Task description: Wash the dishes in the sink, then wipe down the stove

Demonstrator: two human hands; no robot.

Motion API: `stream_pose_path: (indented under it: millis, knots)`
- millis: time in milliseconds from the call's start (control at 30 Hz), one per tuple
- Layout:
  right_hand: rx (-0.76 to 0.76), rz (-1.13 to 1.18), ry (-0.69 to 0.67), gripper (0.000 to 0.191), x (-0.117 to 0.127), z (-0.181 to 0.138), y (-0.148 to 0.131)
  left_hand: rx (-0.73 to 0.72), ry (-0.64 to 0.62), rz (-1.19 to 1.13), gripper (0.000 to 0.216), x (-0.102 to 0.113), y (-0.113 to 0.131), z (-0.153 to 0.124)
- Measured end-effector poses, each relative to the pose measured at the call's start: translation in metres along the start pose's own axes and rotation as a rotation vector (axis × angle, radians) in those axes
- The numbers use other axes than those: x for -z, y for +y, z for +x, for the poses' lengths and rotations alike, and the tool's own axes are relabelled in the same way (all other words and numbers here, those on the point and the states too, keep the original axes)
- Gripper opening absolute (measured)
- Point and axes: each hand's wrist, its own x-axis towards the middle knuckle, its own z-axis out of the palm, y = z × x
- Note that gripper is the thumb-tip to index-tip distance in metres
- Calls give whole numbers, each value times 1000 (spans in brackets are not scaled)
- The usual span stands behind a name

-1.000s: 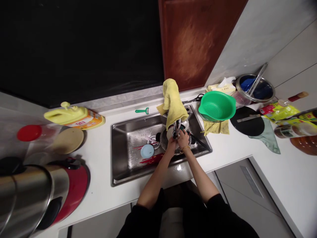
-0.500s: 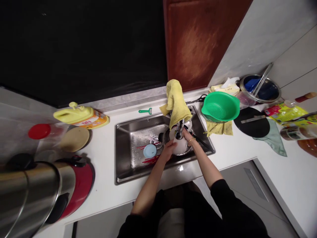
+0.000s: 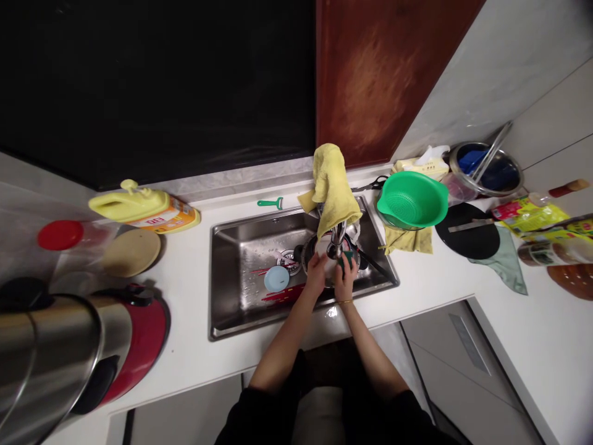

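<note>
1. Here, a white bench wraps round a kitchen corner, seen from above. A steel sink is set into it, straight in front of the person.
2. Left of the sink are a red cooker and a yellow bottle lying on its side. Right of it are a green colander and a round black board.
3. A yellow cloth hangs over the tap, directly above the hands, and hides part of the basin behind it.
4. A round bowl sits under the tap at the sink's right end. It looks to be mid-scrub; whether water is running cannot be told.
5. Red chopsticks and a small blue lid lie on the sink floor left of the bowl. No hand touches them, and they are probably unwashed.
6. The left hand grips the bowl's near rim, fingers curled over it.
7. The right hand is just beside it, fingers pinched on a green sponge pressed against the bowl.
</note>
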Motion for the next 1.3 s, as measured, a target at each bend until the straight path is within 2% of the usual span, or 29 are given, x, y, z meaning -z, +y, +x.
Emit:
stream_pose_path:
  millis: [100, 233, 433, 567, 767, 933, 1033, 1200, 1300]
  knots:
    - [113, -147, -93, 46, 4, 22, -8, -14, -55, 61, 34, 8, 3, -9]
    - [96, -74, -168, 41, -2, 43, -11, 1, -43, 8, 44, 25, 9, -15]
    - [17, -23, -219, 40, -11, 26, -10, 66, 100, -78, 48, 51, 4, -20]
    - [-41, -58, -216, 44, -18, 23, -14, 42, 119, -158, 41, 61, -1, -23]
    - [65, -295, -233, 34, -14, 20, -10, 40, 137, -206, 37, 73, 4, -21]
    - [173, -213, -326, 34, 5, 12, -8, 9, 218, -167, 33, 77, 18, -13]
    - [269, -212, -358, 32, 4, 23, -18, 28, 199, -110, 28, 74, 22, -10]
    - [161, -422, -279, 23, 5, 46, -19, 34, 168, -68, 25, 69, 27, -12]
    - [173, -313, -332, 23, 11, 32, -6, -12, 178, -119, 23, 62, 35, -10]
